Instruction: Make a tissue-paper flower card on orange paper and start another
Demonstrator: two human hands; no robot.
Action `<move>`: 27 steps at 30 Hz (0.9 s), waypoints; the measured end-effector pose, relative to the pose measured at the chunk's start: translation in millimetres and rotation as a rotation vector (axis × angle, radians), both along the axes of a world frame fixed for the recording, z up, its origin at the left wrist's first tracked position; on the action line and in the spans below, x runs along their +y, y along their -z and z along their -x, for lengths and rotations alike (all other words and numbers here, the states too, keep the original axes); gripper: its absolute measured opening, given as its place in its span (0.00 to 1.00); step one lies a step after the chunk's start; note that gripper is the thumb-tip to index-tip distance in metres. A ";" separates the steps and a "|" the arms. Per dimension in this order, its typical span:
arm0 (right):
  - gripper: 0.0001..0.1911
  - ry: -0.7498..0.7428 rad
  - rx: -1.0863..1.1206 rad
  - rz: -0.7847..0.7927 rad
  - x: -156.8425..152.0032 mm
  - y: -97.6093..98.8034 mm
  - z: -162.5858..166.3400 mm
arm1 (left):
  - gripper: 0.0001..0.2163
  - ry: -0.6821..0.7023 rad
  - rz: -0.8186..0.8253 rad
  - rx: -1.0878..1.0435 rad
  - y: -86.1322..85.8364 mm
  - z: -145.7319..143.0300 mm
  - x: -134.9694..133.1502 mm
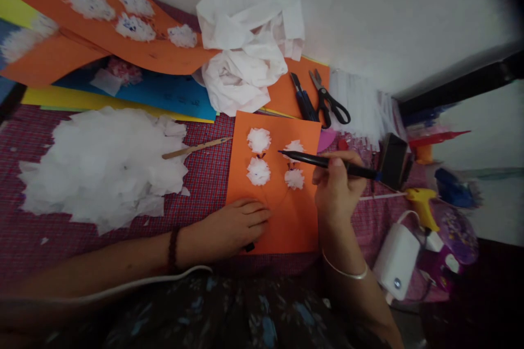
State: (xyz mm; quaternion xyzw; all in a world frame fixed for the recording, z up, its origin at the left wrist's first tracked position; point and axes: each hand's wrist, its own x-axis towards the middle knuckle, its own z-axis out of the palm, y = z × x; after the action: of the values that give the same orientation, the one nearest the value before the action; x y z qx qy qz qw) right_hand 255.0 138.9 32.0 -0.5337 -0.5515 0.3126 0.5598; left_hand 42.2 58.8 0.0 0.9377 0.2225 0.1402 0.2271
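Note:
My right hand is closed around a black marker. Its dark tip points left, over the upper right paper puff on an orange sheet; whether it touches cannot be told. On this sheet are several white ruffled paper puffs, in two pairs with small dark marks between them. Thin curved lines run below. My left hand lies on the sheet's lower left, fingers bent together. A small black marker cap pokes out from under it, seemingly held there.
At left lies a heap of white paper pieces beside a wooden stick. Crumpled white paper, a cutter and scissors sit behind. Rightward are a yellow glue gun and a white device. Decorated orange card stands back left.

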 end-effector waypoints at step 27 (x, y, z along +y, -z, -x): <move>0.07 -0.149 0.269 0.198 -47.7 37.1 -17.2 | 0.08 0.134 -0.283 0.049 -2.8 -10.2 -17.6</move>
State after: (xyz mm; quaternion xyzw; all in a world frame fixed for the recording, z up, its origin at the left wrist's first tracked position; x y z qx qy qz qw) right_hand 272.3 91.1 -5.1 -0.4973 -0.4761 0.4745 0.5485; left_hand 52.4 41.2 2.8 0.9762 0.1427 0.1316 0.0962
